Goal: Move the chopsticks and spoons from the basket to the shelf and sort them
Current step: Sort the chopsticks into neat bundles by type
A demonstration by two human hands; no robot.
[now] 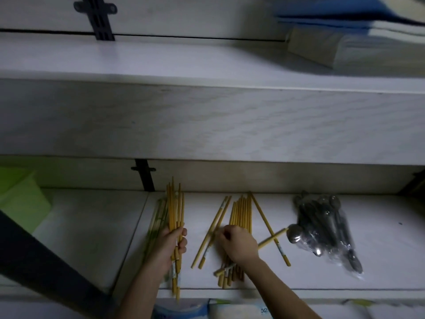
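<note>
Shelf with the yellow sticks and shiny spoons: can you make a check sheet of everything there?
Surface: white lower shelf board, dim light.
Job's things: loose yellow wooden chopsticks lying mid-shelf; bundle of yellow chopsticks held upright-ish; pale greenish chopsticks lying beside it; shiny metal spoons in clear plastic wrap to the right.
Clutter: green box far left.
Hands: left hand gripping the bundle; right hand pinching among the loose chopsticks.
Cables: nothing seen.
Surroundings: white upper shelf, black wall bracket, blurred blue and white stack top right.
</note>
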